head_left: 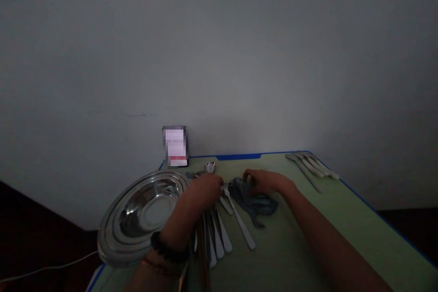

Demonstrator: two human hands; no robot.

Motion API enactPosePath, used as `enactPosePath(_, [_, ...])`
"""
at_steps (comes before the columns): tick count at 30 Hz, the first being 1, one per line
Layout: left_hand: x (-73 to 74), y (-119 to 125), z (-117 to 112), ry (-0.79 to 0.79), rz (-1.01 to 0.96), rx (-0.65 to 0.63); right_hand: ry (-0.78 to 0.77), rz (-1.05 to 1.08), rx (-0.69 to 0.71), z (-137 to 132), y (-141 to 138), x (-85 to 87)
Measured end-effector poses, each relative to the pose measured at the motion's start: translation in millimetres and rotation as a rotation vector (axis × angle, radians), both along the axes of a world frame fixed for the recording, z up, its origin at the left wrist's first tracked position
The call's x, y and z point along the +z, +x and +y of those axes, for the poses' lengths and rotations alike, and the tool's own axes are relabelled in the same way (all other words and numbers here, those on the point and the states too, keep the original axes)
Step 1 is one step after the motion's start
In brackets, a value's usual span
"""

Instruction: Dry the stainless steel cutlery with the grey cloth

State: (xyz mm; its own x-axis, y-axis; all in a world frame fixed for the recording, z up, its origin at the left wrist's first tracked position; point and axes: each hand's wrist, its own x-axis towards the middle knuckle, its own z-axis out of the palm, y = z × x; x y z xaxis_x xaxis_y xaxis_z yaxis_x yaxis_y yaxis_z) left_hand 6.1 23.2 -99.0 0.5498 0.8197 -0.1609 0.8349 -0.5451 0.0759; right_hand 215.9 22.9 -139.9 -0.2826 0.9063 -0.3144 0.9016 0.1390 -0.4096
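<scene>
My right hand (265,182) is closed on a crumpled dark cloth (262,205) that rests on the green table. My left hand (205,189), with a dark beaded bracelet at its wrist, reaches over the cutlery. Its fingers are curled near the end of a fork (241,223) lying beside the cloth, and what they hold is hidden. Under and below that hand, several metal utensils (219,235) lie side by side with their handles toward me. A pair of brown chopsticks (202,251) runs alongside them. A shiny spoon-like head (210,167) shows just beyond the hand.
On the left stands a wide, stacked-looking steel basin (112,232). A lit phone (176,146) leans against the wall behind the table (284,246). Several utensils, some with pale handles (313,166), lie at the far right corner. A white cable (68,262) hangs at lower left.
</scene>
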Motion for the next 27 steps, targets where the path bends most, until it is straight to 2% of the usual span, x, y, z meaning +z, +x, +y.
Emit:
enactPosePath(3, [-7.2,7,-5,-0.008,0.039,0.024,0.004,0.004,-0.017,2,4,-3.1])
enactPosePath(8, [-9.9,18,-14,0.021,0.080,0.047,0.023,0.008,-0.033,2,8,-4.7])
enactPosePath(16, [-16.8,20,-15,0.017,0.097,-0.007,0.044,0.029,-0.019,0,9,-4.8])
enactPosePath(22, [-22.5,24,-20,0.179,0.106,0.138,0.046,0.045,-0.014,1,11,-10.0])
enactPosePath(27, [-33.7,31,-27,0.160,0.139,0.176,0.034,0.054,-0.012,1,12,-9.9])
